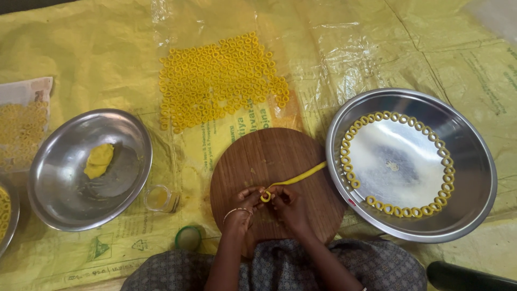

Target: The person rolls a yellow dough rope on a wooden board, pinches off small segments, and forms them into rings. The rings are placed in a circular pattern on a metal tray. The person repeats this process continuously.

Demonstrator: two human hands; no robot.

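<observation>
on a round wooden board (269,161), both hands pinch the curled near end of a yellow dough rope (299,175): left hand (245,205) and right hand (285,203) closed on it. the rope's length runs up-right toward the steel plate (474,178).

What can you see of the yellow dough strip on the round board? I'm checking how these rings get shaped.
The dough strip is a thin, smooth, bright yellow rope of soft-looking dough. It lies slanted across the round wooden board, its far end reaching toward the rim of the big steel plate. Its near end is curled into a small ring, pinched between the left hand and the right hand. Whether that far end touches the plate is unclear.
</observation>
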